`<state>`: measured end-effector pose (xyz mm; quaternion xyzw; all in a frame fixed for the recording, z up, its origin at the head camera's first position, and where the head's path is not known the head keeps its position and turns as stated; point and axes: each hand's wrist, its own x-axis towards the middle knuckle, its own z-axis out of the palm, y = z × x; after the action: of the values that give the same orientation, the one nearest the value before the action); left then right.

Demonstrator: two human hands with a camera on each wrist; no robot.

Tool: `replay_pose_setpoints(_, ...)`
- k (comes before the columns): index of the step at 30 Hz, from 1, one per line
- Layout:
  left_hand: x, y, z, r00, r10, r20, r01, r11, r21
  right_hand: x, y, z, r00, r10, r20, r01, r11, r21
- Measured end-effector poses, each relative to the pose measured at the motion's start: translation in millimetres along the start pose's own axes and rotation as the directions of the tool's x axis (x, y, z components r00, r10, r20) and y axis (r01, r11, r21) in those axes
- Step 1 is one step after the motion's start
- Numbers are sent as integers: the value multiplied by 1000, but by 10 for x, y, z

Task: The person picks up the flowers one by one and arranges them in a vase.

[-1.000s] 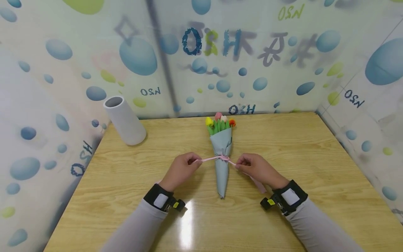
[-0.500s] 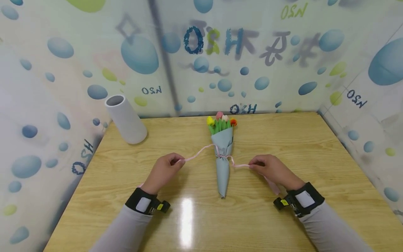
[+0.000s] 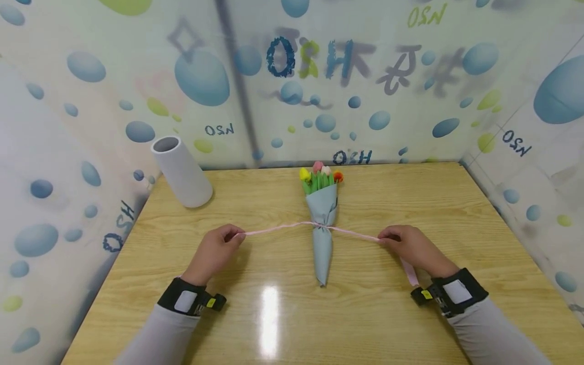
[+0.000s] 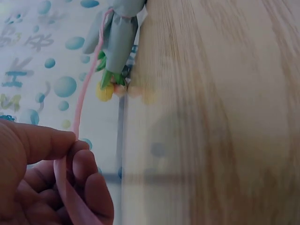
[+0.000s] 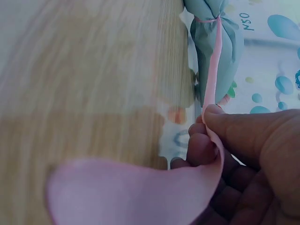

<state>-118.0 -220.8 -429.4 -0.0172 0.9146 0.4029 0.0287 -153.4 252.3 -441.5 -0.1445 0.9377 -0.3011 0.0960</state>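
1. A vase [image 3: 182, 175] is standing toward the table's [image 3: 356, 314] back left.
2. The left hand [image 3: 213, 256] is pinching the ribbon [image 3: 274, 228]; a loose pinch could let it slip.
3. The bouquet [image 3: 323, 210] is lying mid-table, ribbon circling its waist; overtightening could crumple it.
4. The right hand [image 3: 418, 252] is pinching the ribbon's other side; uneven pulling could drag everything sideways.

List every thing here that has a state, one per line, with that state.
Left hand, pinching the ribbon
Right hand, pinching the ribbon's other side, with a tail hanging beyond the fingers
Pink ribbon, round the wrapping's waist, drawn out both ways, no bow
Blue-grey wrapping, closed round the stems, cinched at the ribbon
Tulips, bunched, heads uncovered
White vase, standing, mouth open
Wrist straps, worn on both wrists
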Motion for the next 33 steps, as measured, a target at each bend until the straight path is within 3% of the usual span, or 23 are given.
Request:
replay_pose_setpoints(13, 1, -101, -52, 999, -15, 37, 14, 1000, 18, -20, -9, 13, 999, 16, 33, -16, 1000, -1)
replay_pose_setpoints(18, 55, -44, -12, 999, 31, 21, -32, 999, 26, 17, -57, -59, 1000, -2, 6, 3, 999, -35)
replay_pose_setpoints(23, 156, 215, 133, 994, 105, -20, -105, 994, -20, 190, -223, -73, 997, -24, -74, 22, 1000, -21)
replay_pose_setpoints(28, 236, 618, 396, 977, 211, 36, -211, 977, -17, 403, -412, 67, 988, -56, -146, 62, 998, 32)
replay_pose_setpoints(33, 307, 919, 662, 954, 289, 81, -289, 957, -9, 574, -593, 238, 988, -68, -141, 80, 993, 83)
